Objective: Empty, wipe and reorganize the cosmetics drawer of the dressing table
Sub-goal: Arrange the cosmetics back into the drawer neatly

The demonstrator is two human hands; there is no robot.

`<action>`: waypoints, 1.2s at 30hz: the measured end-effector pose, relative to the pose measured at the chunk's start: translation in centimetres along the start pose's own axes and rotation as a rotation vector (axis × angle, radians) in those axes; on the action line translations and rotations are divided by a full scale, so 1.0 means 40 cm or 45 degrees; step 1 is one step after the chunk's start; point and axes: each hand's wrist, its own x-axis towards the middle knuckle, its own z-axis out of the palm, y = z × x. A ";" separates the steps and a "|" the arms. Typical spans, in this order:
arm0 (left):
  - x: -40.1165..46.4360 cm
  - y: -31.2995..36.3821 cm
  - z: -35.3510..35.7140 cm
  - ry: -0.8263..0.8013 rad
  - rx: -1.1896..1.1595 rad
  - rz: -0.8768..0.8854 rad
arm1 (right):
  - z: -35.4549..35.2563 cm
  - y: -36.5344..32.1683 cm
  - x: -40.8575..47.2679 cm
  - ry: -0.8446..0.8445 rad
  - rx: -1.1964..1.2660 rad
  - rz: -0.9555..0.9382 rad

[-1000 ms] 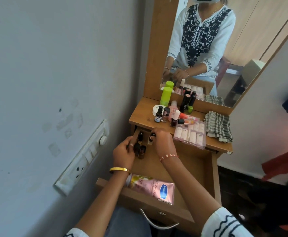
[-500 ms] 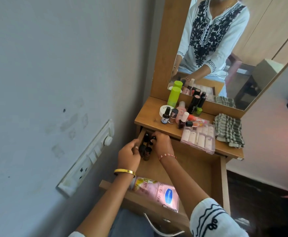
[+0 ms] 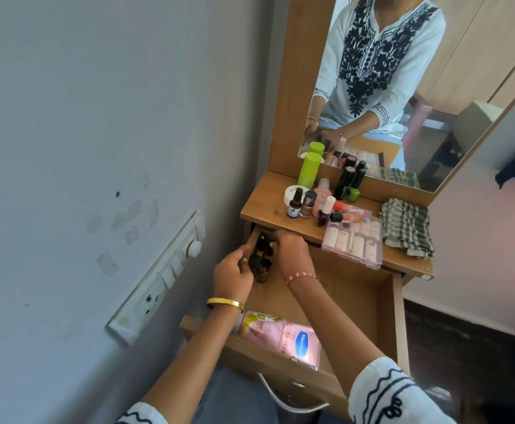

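The wooden drawer [image 3: 357, 296] is pulled out under the dressing table top [image 3: 268, 206]. In its far left corner stands a cluster of small dark nail polish bottles [image 3: 262, 261]. My left hand [image 3: 233, 273] and my right hand [image 3: 291, 254] close in on the cluster from either side, fingers curled on the bottles. A pink lotion tube [image 3: 280, 338] lies along the drawer's front edge. Several cosmetics remain on the top: a green bottle [image 3: 309, 169], a white jar [image 3: 291, 194], nail polishes [image 3: 308, 203] and a clear box of press-on nails [image 3: 354, 240].
A striped grey cloth [image 3: 407, 228] lies folded at the top's right end. The mirror [image 3: 403, 87] rises behind the cosmetics. A wall with a switch panel [image 3: 161, 276] runs close along the left. The drawer's metal handle [image 3: 290, 399] points toward me.
Both hands have pushed the dark bottles further back into the drawer's far left corner. The camera has shifted and tilted a little.
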 end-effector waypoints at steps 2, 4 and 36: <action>-0.004 0.005 0.001 -0.017 -0.002 0.048 | -0.013 -0.005 -0.015 0.046 0.005 -0.060; -0.008 0.014 0.004 -0.045 0.010 0.116 | -0.034 -0.002 -0.031 0.095 0.022 -0.114; 0.085 0.340 0.118 -0.020 -0.035 0.840 | -0.332 0.246 0.247 0.391 -0.015 0.131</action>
